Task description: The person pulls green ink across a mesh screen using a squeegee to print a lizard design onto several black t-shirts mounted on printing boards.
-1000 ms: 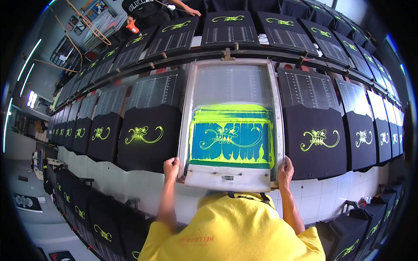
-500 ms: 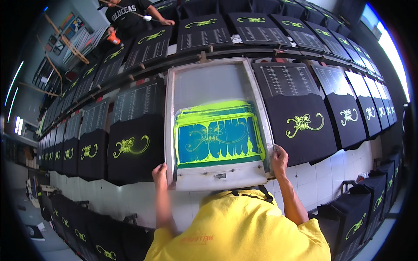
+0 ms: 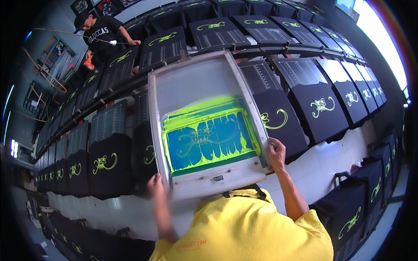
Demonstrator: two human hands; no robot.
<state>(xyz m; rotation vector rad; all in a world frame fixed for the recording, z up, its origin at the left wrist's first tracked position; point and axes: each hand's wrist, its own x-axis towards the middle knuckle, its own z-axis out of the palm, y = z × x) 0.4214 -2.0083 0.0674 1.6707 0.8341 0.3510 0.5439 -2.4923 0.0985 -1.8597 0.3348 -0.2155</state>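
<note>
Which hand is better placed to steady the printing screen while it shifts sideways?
Right. The right hand grips the screen frame sharply in view; the left hand is blurred at the corner.

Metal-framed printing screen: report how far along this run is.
Done: black shirts on both sides already carry yellow-green designs. In hand: left hand and right hand grip the metal-framed printing screen, smeared with yellow-green ink, over a pallet. Left: the shirt underneath is hidden.

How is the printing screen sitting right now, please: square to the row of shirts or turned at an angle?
Turned at an angle. The printing screen leans left of the black shirts, held at its near corners by the left hand and right hand.
</note>
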